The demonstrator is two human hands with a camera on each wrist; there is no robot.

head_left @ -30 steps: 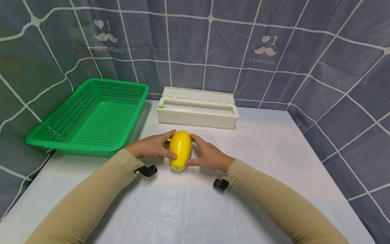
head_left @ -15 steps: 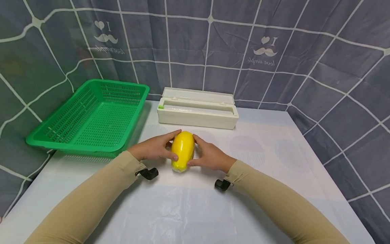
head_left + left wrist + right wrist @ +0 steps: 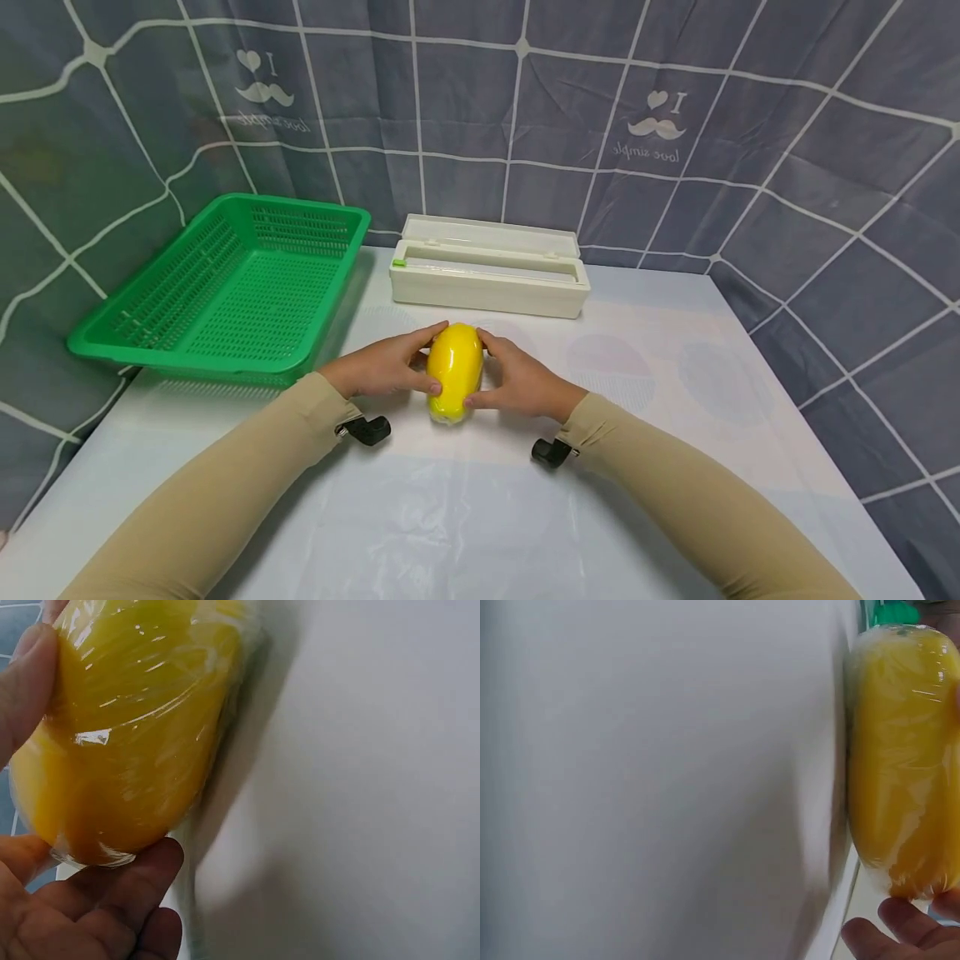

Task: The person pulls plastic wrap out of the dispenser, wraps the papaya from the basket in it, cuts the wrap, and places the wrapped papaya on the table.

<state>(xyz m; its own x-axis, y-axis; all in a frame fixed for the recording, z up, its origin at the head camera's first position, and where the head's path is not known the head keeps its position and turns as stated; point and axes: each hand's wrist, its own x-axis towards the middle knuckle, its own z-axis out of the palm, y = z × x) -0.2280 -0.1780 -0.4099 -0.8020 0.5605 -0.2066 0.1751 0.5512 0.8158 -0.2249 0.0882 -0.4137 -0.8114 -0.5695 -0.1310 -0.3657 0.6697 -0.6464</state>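
A smooth, oblong yellow fruit [image 3: 455, 371] wrapped in clear film is between my hands, low over the middle of the white table; its exact kind is unclear. My left hand [image 3: 382, 364] grips its left side, thumb toward me and fingers at the far end. On the opposite side my right hand [image 3: 522, 382] holds it the same way. In the left wrist view the film on the fruit [image 3: 142, 735] looks shiny and creased, with fingertips curled under one end. The right wrist view shows the wrapped fruit [image 3: 900, 765] lying along or just over the table surface.
Behind the hands stands a white cling film dispenser [image 3: 487, 292] with its lid raised, a film roll inside and a green slider [image 3: 399, 262] at the left. A green perforated basket [image 3: 300, 364] occupies the table's left side. Grey checked cloth [image 3: 465, 100] encloses the back and sides.
Over the last second the wrapped fruit has shifted slightly to the right, the left hand moving along with it. Both hands keep their hold. Basket and dispenser stay put.
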